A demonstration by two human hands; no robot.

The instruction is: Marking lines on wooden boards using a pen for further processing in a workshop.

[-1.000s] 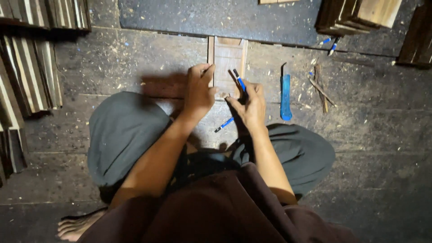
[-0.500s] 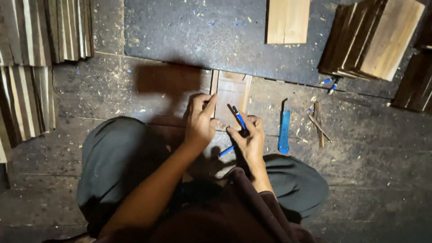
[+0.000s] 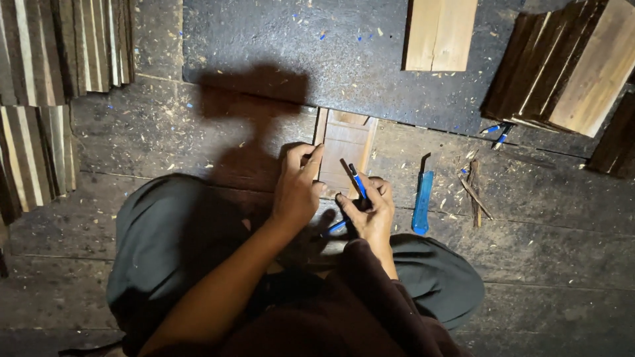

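Note:
A small wooden piece (image 3: 345, 147) with raised side strips lies on the dark plank floor in front of my crossed legs. My left hand (image 3: 297, 185) presses on its left edge, fingers curled over the side strip. My right hand (image 3: 370, 211) grips a blue and black pen (image 3: 356, 182), its upper end slanting up over the wood. Another blue pen (image 3: 336, 227) lies on the floor just under my hands.
A blue-handled chisel (image 3: 421, 198) lies right of my right hand, wood slivers (image 3: 475, 192) beyond it. Stacked wood slats stand at the left (image 3: 40, 99) and top right (image 3: 569, 73). A light board (image 3: 440, 33) rests on a dark mat (image 3: 297, 46).
The view has tilted up, showing more of the mat, the light board and the stacks. My hands stay on the wooden piece with the pen held the same way.

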